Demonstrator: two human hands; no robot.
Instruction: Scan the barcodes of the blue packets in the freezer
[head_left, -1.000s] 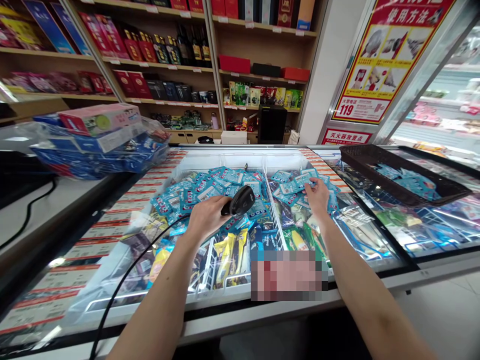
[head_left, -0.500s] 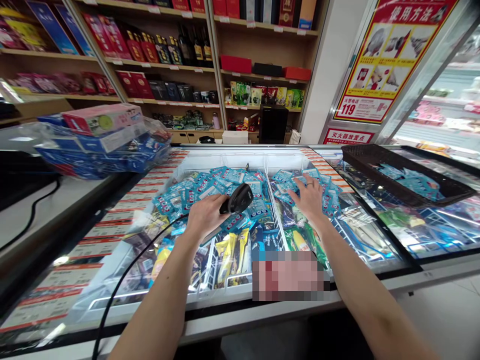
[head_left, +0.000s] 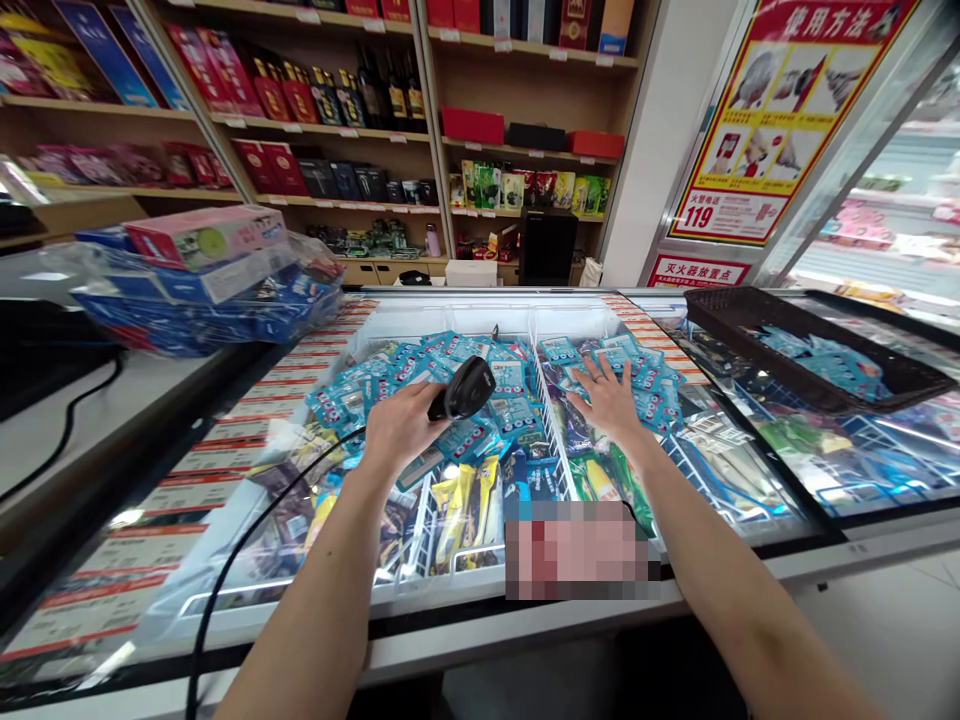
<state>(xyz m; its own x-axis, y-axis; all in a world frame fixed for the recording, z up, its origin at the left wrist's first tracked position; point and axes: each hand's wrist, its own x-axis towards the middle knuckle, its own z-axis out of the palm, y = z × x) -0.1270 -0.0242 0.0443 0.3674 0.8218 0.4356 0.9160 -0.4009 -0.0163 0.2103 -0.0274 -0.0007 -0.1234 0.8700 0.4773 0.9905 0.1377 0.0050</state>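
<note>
My left hand (head_left: 405, 425) is wrapped round a black barcode scanner (head_left: 471, 388), its head pointing right over the freezer. A cable runs from it down to the lower left. My right hand (head_left: 609, 398) is spread palm down, fingers apart, over the right-hand heap of blue packets (head_left: 654, 385); I cannot tell how firmly it touches them. Under the scanner lies a larger spread of similar blue packets (head_left: 409, 365). Both heaps lie on the chest freezer (head_left: 480, 312), above yellow ice-cream packs (head_left: 466, 505) in wire baskets.
A brown plastic basket (head_left: 750, 350) with more blue packets stands at the right. Boxes in a clear bag (head_left: 202, 270) sit at the left. A blurred-out rectangular thing (head_left: 581, 552) lies at the freezer's front edge. Stocked shelves (head_left: 330, 135) stand behind.
My right hand has drawn slightly left and towards me, its fingers still spread. The scanner in my left hand has shifted a little left. Blue packets under the right hand lie a little differently.
</note>
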